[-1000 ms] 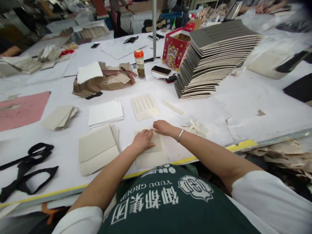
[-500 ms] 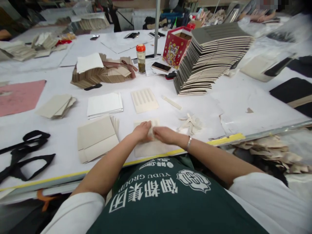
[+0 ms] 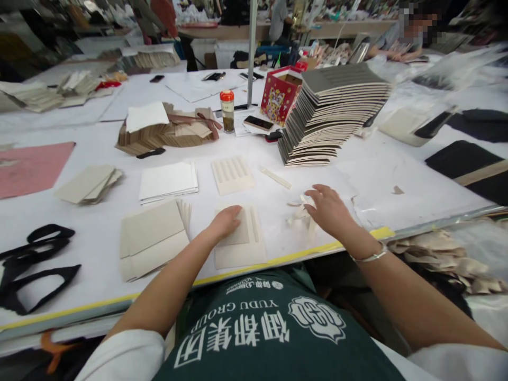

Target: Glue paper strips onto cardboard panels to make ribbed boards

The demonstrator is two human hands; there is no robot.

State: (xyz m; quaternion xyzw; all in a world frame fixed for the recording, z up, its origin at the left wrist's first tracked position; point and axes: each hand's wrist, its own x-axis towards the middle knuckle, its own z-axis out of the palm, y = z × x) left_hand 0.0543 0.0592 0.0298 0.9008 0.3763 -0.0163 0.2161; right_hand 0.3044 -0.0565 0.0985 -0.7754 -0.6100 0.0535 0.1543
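Observation:
My left hand [image 3: 225,221] lies flat, fingers together, on a cream card piece [image 3: 242,241] with raised strips near the table's front edge. To its right my right hand [image 3: 327,209] hovers with fingers spread over a small heap of cream paper strips [image 3: 301,211]. A silver bracelet [image 3: 371,257] circles that wrist. Another ribbed cream card [image 3: 232,174] lies further back, and a single strip [image 3: 275,178] rests beside it.
Stacks of cream boards [image 3: 153,238], white sheets [image 3: 169,181] and grey cards [image 3: 89,183] sit left. A tall leaning pile of grey boards [image 3: 333,114], a red box [image 3: 281,92], a phone [image 3: 259,123] and a jar [image 3: 227,110] stand behind. Black cut-outs [image 3: 35,264] lie at far left.
My right hand left the card piece and moved right to the heap of strips, opening its fingers. The left hand stays pressed on the card.

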